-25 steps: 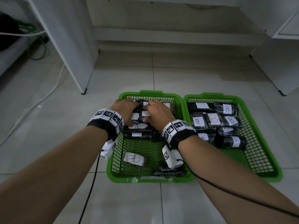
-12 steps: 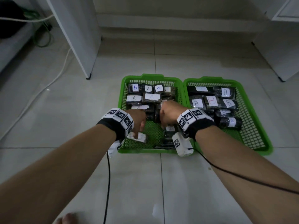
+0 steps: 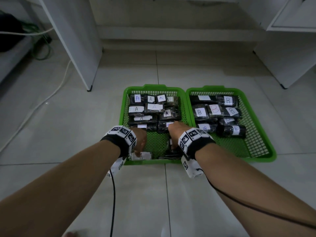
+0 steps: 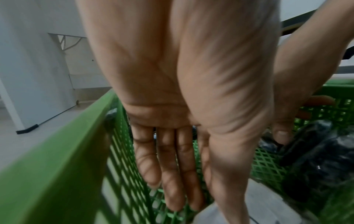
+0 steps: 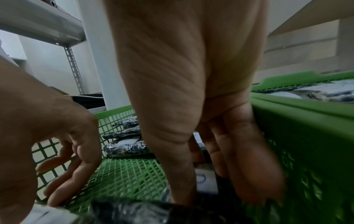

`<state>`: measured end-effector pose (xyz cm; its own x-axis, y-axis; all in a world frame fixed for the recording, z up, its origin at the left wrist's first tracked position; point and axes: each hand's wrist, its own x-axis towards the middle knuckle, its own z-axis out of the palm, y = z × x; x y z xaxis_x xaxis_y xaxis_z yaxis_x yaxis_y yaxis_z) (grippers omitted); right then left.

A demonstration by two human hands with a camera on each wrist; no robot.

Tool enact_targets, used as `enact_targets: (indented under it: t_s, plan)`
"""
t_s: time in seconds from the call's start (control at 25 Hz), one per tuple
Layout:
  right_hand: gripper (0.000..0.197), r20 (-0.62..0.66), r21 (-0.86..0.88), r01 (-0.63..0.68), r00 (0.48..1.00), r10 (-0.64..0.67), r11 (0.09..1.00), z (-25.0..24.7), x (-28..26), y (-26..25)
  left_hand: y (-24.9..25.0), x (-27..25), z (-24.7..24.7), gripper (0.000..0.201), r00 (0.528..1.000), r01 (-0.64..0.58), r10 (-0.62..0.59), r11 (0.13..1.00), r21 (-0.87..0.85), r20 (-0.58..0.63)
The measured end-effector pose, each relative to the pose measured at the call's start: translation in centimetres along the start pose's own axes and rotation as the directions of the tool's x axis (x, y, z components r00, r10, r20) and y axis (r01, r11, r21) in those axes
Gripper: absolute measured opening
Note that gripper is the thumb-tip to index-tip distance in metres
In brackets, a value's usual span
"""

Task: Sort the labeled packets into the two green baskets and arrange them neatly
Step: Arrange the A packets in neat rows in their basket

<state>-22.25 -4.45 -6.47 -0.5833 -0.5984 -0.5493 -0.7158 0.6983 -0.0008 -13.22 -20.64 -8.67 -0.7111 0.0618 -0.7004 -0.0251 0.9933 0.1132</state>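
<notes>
Two green baskets stand side by side on the floor. The left basket point(image 3: 153, 87) holds several dark packets labelled A point(image 3: 154, 106), packed at its far end. The right basket point(image 3: 205, 88) holds packets labelled B point(image 3: 214, 109). My left hand point(image 3: 140, 142) reaches into the near left corner, fingers point(image 4: 172, 166) straight and pointing down just above a loose A packet point(image 3: 143, 155). My right hand point(image 3: 173, 134) points down into the near right corner. Its thumb and straight fingers point(image 5: 249, 166) stand either side of a dark packet point(image 3: 171, 153), and no firm grip shows.
White furniture panels stand at the left point(image 3: 77, 48) and right point(image 3: 282, 65) behind the baskets. A white cable point(image 3: 42, 103) runs over the tiles on the left. Black cords point(image 3: 112, 194) hang from both wrists. The near half of the right basket shows bare mesh.
Both hands have left the far A packets and pulled back to the near end of the left basket, then dropped lower toward the loose packets there.
</notes>
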Motion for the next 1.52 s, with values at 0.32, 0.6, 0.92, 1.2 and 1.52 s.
enact_targets:
  t_s: [0.32, 0.6, 0.92, 1.2, 1.52]
  plan:
    - [0.023, -0.019, 0.501, 0.022, 1.000, -0.014, 0.865, -3.6, -0.7, 2.5, -0.9, -0.8, -1.9, 0.019, 1.000, -0.004, 0.004, 0.963, -0.268, 0.000]
    - [0.037, -0.216, 0.804, 0.057, 0.956, 0.200, 0.592, -5.6, -0.1, 6.2, -2.6, -1.0, -5.4, 0.021, 0.908, -0.127, -0.141, 0.806, -0.579, -0.395]
    - [0.024, -0.544, 0.603, 0.096, 0.775, 0.321, 0.792, -5.6, 4.7, 7.0, -2.7, 1.0, -6.4, 0.025, 0.762, -0.187, -0.338, 0.703, -0.686, -0.553]
    - [0.027, -0.600, 0.482, 0.134, 0.770, 0.215, 0.866, -7.4, 8.8, 6.6, -4.0, 2.6, -6.3, 0.023, 0.730, -0.188, -0.379, 0.688, -0.700, -0.569]
    - [0.030, -0.561, 0.287, 0.039, 0.817, 0.135, 0.957, -6.1, 8.6, 5.7, -4.2, 2.9, -6.9, 0.026, 0.705, -0.239, -0.410, 0.632, -0.738, -0.579]
